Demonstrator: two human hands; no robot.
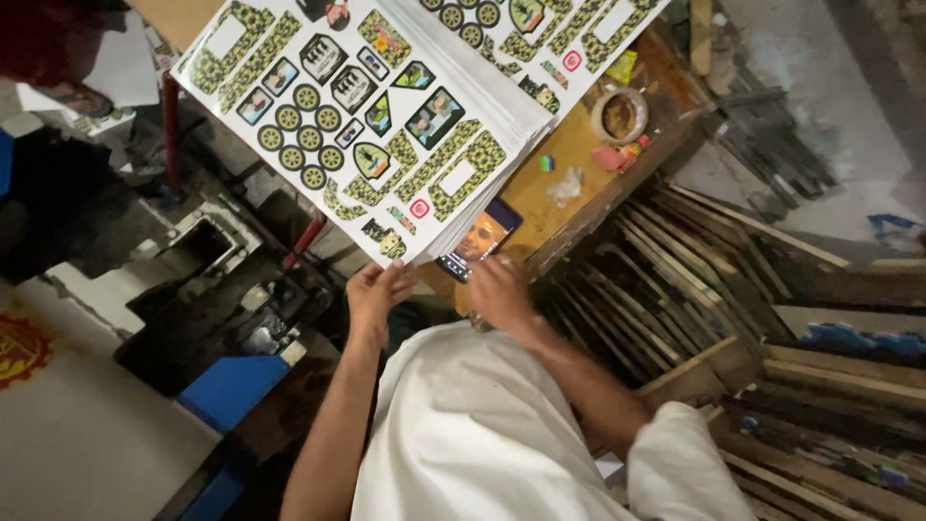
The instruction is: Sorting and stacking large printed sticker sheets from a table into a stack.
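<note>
Nearest the camera, at about six o'clock, the left hand pinches the near corner of a thick stack of printed sticker sheets, fingers curled under its edge. Just beside it, toward one o'clock, the right hand rests with fingers bent on a phone lying on the wooden table. Farther off at twelve o'clock the stack spreads across the table; it looks heavy yet floppy and slick, best gripped at the corner with support beneath, while a tape roll sits at one o'clock.

glossy paper sticker sheets on a rough, worn wooden table.
</note>
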